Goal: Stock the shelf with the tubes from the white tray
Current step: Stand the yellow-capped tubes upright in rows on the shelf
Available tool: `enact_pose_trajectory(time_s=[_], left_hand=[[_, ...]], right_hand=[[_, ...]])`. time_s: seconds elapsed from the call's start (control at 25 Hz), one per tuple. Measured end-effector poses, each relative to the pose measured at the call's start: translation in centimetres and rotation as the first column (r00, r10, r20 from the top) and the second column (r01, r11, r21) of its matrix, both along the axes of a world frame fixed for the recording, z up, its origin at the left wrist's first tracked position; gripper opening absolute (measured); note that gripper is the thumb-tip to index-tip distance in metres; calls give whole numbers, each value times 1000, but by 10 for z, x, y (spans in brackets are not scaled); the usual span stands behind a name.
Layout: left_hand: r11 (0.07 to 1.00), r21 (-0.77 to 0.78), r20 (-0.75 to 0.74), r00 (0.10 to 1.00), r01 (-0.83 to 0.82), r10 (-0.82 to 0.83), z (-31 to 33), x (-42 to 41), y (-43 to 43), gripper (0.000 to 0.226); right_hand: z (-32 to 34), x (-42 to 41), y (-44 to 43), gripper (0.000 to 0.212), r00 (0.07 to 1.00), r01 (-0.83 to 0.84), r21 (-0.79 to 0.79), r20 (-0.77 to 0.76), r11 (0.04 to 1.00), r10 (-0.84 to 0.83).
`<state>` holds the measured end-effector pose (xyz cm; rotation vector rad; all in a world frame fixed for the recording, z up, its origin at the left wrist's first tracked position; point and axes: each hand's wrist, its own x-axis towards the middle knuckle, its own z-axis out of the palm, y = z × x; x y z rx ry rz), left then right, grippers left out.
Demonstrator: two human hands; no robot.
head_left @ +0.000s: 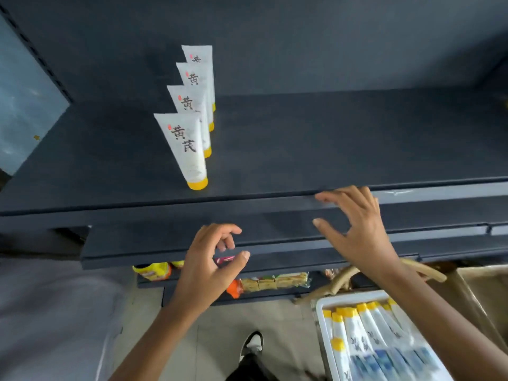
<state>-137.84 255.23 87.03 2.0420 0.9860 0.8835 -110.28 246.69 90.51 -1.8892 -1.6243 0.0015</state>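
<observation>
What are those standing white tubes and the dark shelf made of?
The tubes look like soft matte plastic: flat crimped tops, smooth yellow caps. The shelf is probably painted metal: even matte dark grey, thin folded front lip. Neither is certain.

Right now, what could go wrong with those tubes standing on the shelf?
The four tubes stand close together on small yellow caps, so a bump to the front tube might tip the row like dominoes. The front tube is also near the edge of the shelf and could drop off.
</observation>
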Motion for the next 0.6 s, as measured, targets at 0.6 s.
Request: enact_pose_trajectory(time_s=[0.6], left_hand=[[910, -309, -441, 806, 277, -395, -194, 248, -183, 59]], right_hand=[[-197, 196, -300, 37, 767, 584, -369, -40, 723, -640]])
